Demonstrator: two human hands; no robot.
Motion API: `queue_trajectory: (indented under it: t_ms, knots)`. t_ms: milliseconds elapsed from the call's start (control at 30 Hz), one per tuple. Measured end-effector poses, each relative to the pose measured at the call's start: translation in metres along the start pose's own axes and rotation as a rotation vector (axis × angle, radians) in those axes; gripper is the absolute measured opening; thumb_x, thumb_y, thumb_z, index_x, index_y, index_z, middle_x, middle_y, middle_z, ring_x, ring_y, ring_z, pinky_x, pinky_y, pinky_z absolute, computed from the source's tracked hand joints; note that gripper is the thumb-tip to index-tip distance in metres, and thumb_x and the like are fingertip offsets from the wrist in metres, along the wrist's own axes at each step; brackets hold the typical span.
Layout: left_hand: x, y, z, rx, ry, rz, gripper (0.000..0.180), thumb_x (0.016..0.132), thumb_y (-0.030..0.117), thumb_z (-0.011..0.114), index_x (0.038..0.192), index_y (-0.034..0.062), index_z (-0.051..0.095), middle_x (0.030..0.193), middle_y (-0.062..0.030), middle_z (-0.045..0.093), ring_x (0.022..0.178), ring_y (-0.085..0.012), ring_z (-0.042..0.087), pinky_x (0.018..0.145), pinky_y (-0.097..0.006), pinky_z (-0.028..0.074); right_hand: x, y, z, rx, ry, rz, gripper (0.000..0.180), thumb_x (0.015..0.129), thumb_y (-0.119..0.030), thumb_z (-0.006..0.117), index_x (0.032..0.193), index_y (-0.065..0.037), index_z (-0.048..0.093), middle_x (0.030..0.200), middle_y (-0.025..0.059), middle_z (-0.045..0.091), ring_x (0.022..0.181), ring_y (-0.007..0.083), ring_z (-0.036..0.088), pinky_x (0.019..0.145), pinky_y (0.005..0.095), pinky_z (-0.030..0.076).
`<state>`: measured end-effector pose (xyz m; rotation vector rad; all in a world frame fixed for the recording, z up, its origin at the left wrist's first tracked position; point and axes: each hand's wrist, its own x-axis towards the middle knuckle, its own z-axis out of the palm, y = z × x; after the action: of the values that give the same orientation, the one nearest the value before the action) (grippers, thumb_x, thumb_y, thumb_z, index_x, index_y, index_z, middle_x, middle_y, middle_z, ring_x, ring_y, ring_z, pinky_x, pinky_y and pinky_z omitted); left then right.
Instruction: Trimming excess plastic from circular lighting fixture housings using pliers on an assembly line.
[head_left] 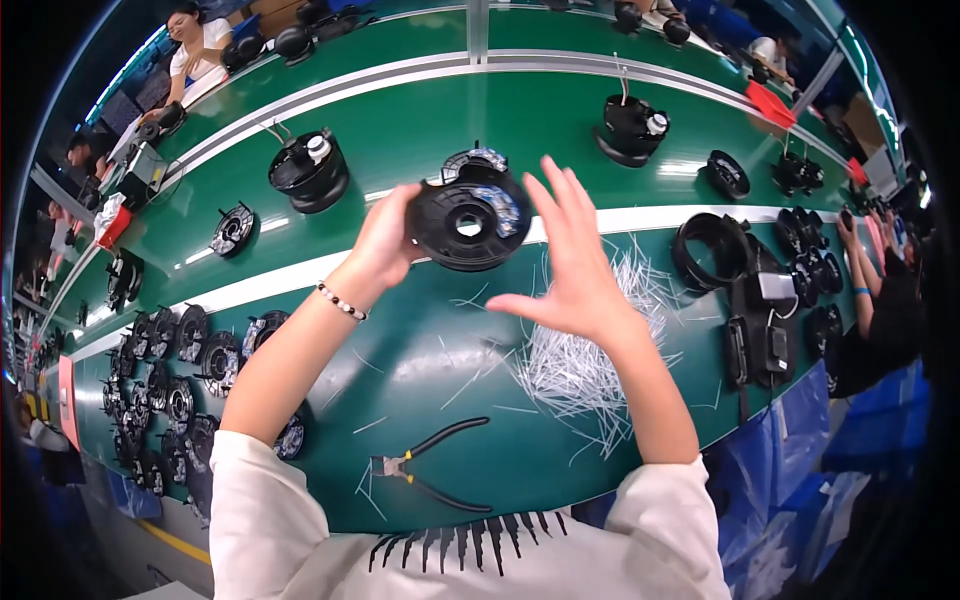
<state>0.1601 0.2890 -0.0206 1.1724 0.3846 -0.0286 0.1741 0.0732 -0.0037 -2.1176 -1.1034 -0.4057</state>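
Raised above the bench is a round black plastic housing (455, 240) with a hole in its middle and a curved circuit board (500, 208) along one side. My left hand (388, 240) grips its left edge, fingers partly hidden behind it. Just right of the housing, my right hand (570, 255) is open, thumb and fingers spread, holding nothing. Another round black part with a board (475, 160) shows right behind the housing; whether the two touch, I cannot tell. Below my right hand lies a heap of thin white strips (575, 375). Cutting pliers with black handles (440, 435) lie nearer me, handles apart.
Many similar round black parts (180, 400) cover the bench on the left. Black motor-like units (308, 172) stand on the green conveyor (400, 110) beyond. To the right are a black ring (708, 250), a dark device (770, 330) and another person's arm (858, 265).
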Motion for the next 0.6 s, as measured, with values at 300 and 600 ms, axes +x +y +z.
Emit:
queue_trajectory:
  t_ms: [300,600]
  knots:
    - [-0.020,0.005,-0.001,-0.060,-0.145,-0.223,0.031,0.090,0.021,0.033,0.101,-0.0011,0.051,0.096,-0.0144,0.058,0.084,-0.0236,0.060,0.073,-0.037,0.053,0.009,-0.003,0.011,0.113,0.141,-0.427,0.047,0.052,-0.003,0.070,0.097,-0.007,0.059,0.096,0.0084,0.060,0.090,0.0262,0.057,0.085,0.0415,0.043]
    - [-0.037,0.002,0.004,-0.164,-0.064,-0.261,0.026,0.091,0.019,0.033,0.101,-0.0018,0.046,0.105,-0.0171,0.053,0.089,-0.0265,0.058,0.076,-0.041,0.051,0.002,-0.013,0.011,0.156,0.192,-0.340,0.033,0.053,-0.006,0.073,0.084,-0.005,0.062,0.078,0.0073,0.062,0.072,0.0260,0.060,0.073,0.0367,0.049]
